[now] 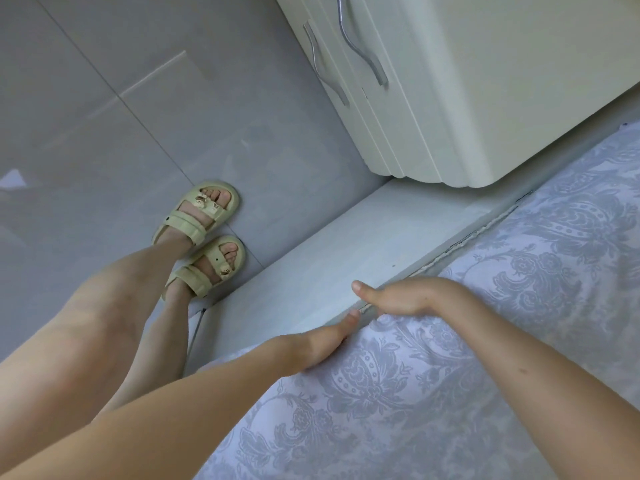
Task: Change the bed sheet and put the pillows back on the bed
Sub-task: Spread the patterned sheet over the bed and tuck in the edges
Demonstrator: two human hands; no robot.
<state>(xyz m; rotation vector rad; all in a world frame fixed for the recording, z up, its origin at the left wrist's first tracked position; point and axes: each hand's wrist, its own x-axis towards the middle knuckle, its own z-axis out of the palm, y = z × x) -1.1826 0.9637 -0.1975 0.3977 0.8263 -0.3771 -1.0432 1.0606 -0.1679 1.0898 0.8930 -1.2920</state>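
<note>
Nearest the camera, the bed sheet, pale lilac with a grey flower pattern, lies spread over the bed and fills the lower right of the view. Both forearms reach across it to its edge. The left hand rests on the sheet at that edge, with its thumb pointing at the seam between the sheet and the bed frame. Its fingers are hidden under the cloth, so I cannot tell whether they are curled or straight. Just beyond it, the right hand sits at the same edge with its thumb stretched out along the rail. Its fingers dip out of sight behind the fold of the sheet, so their grip cannot be told either. The two hands are close together but do not touch. Past the white frame, two feet in pale green sandals stand on the grey tiled floor. Farthest away, a white cabinet with curved metal handles stands beside the bed.
</note>
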